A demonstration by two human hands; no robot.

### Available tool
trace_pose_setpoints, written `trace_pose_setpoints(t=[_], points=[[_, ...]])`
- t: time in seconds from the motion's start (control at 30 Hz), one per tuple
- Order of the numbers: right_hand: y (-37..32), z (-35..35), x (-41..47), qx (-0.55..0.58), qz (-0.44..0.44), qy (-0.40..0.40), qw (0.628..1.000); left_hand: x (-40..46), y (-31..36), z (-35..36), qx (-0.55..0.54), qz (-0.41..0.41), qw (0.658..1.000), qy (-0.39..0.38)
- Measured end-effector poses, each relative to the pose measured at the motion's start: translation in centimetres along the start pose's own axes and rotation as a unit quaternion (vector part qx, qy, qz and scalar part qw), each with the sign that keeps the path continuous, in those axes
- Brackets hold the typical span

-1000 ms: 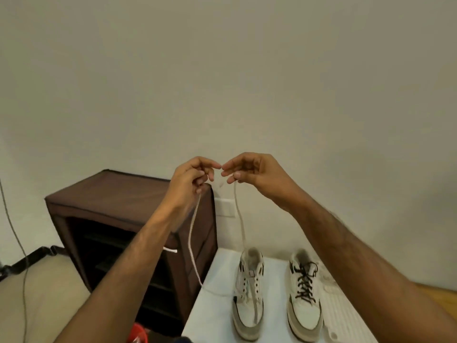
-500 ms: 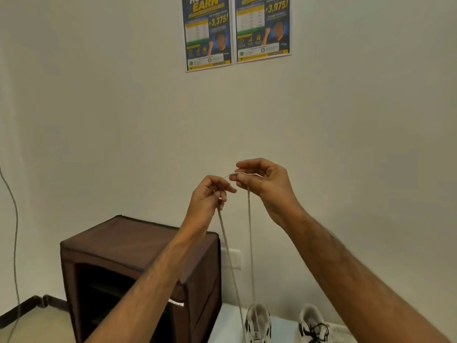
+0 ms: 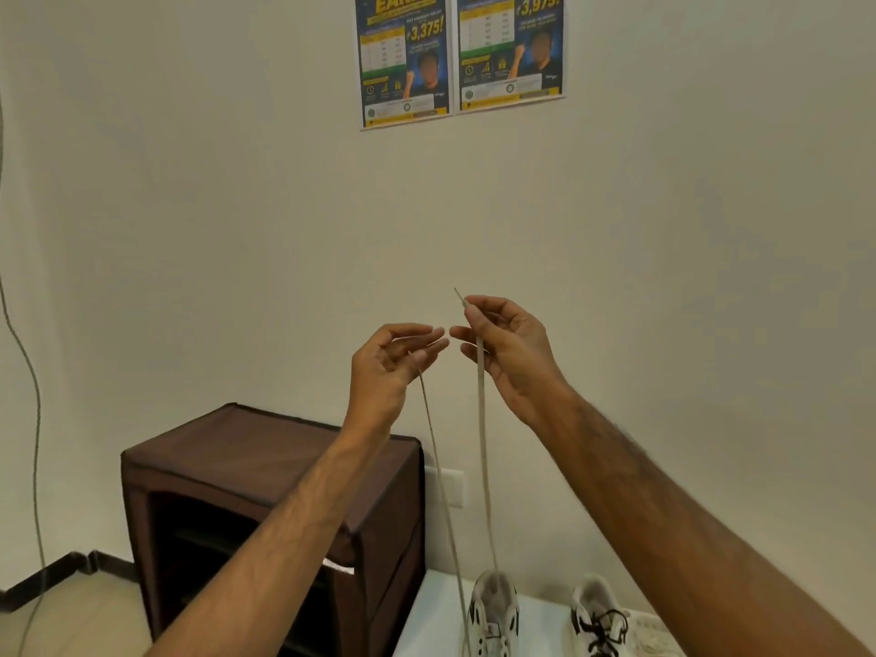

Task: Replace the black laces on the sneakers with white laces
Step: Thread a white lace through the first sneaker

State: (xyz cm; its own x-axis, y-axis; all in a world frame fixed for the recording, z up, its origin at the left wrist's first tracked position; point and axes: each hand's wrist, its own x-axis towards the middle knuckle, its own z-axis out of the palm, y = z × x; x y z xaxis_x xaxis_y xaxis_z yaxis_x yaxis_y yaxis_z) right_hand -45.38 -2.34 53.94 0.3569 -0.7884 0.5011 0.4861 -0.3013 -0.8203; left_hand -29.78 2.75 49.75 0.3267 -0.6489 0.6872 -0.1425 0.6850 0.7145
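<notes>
Pale cream wall (image 3: 663, 277) fills most of the view, with two blue and yellow posters (image 3: 457, 54) side by side at the top and a white switch plate (image 3: 445, 488) low down behind the strands. Left of centre stands a dark brown fabric cabinet (image 3: 265, 505) with an open front, and a thin cable (image 3: 33, 419) hangs down the wall at the far left edge. A white table (image 3: 426, 623) shows at the bottom, carrying two sneakers: the left sneaker (image 3: 493, 614), from which both strands of the white lace (image 3: 481, 419) rise, and the right sneaker (image 3: 599, 618), which has black laces (image 3: 604, 630). Both forearms reach up in front of the cabinet and table. The right hand (image 3: 509, 353) pinches one strand just below its tip, which pokes above the fingers. The left hand (image 3: 388, 367) grips the other strand with loosely curled fingers, fingertips nearly touching the right hand's.
</notes>
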Motion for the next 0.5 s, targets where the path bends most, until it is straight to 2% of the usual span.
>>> trace_pose_setpoints(t=[0.07, 0.2, 0.33, 0.5], points=[[0.5, -0.8, 0.1, -0.041, 0.034, -0.018, 0.998, 0.2, -0.7, -0.6, 0.013, 0.001, 1.0, -0.023], [3.4, -4.1, -0.3, -0.165, 0.134, -0.058, 0.975, -0.8, -5.0, -2.3, 0.101, -0.077, 0.981, -0.149], [10.0, -8.9, -2.6, -0.286, 0.231, -0.044, 0.929, -5.6, -14.1, -3.3, 0.191, -0.23, 0.933, -0.199], [19.8, -15.4, -7.0, -0.362, 0.327, -0.02, 0.873, -13.8, -25.1, -3.6, 0.301, -0.335, 0.854, -0.26]])
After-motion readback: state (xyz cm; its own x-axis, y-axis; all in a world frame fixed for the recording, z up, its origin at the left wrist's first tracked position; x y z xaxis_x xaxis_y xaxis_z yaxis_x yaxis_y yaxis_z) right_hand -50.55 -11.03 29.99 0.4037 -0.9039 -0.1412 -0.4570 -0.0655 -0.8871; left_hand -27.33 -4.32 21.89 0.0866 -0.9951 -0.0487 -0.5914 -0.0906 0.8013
